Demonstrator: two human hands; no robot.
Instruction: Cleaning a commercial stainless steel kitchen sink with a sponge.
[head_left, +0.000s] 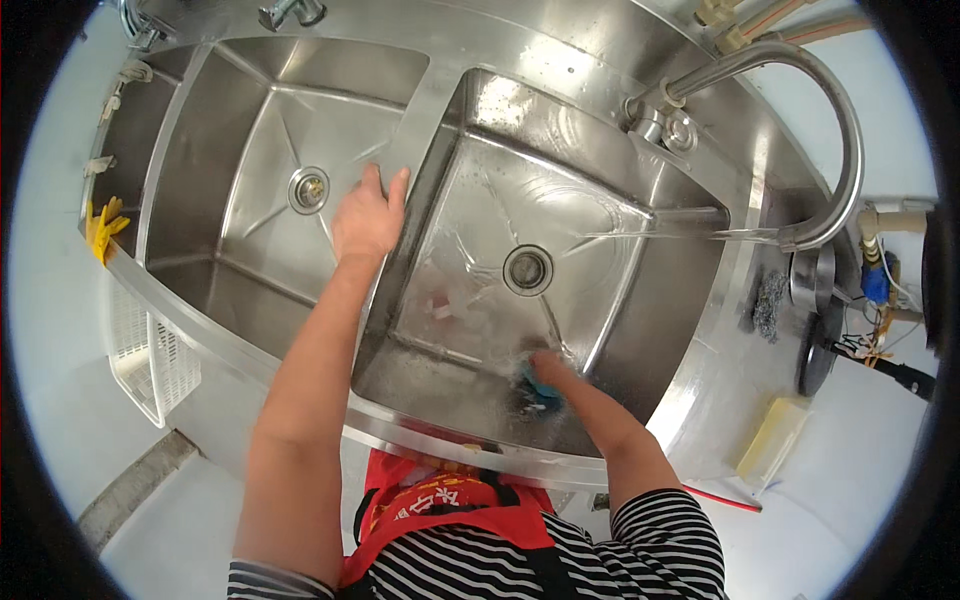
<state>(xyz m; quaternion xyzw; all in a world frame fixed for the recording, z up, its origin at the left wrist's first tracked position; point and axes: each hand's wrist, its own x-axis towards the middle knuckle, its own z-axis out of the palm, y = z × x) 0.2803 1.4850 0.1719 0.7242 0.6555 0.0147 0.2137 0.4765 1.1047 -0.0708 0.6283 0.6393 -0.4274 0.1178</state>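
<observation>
In the head view, the right hand [548, 369] gripped a blurred blue-green pad [541, 384] against the near wall of the right basin [668, 295]. The left hand [367, 217], fingers parted, rested on the divider [428, 120]. Water [690, 235] ran from the far-right faucet [852, 130].

A plain, pale wall [893, 125] stands brightly lit at upper right.
</observation>
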